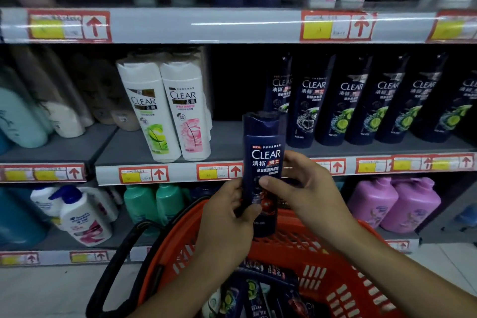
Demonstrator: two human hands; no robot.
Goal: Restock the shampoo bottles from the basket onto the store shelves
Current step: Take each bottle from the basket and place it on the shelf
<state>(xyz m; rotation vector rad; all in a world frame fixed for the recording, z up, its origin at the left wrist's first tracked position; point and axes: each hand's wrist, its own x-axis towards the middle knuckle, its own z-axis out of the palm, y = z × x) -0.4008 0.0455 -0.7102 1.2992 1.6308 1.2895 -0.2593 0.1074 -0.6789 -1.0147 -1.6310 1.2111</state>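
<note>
I hold a dark blue CLEAR shampoo bottle [263,155] upright in front of the middle shelf [227,144]. My left hand [227,217] grips its lower left side, and my right hand [299,188] grips its right side with the thumb across the label. Below my hands sits the orange basket [330,279], holding several more dark bottles [260,292]. A row of dark blue CLEAR bottles [351,100] stands on the middle shelf to the right. Between that row and two white CLEAR bottles [167,111] is a bare gap, straight behind the held bottle.
The basket's black handle [113,266] hangs down on the left. The top shelf carries blue, grey and pink-white bottles. The bottom shelf holds white pump bottles [80,217], green bottles [152,204] and purple bottles [397,204]. Price tags with red arrows line the shelf edges.
</note>
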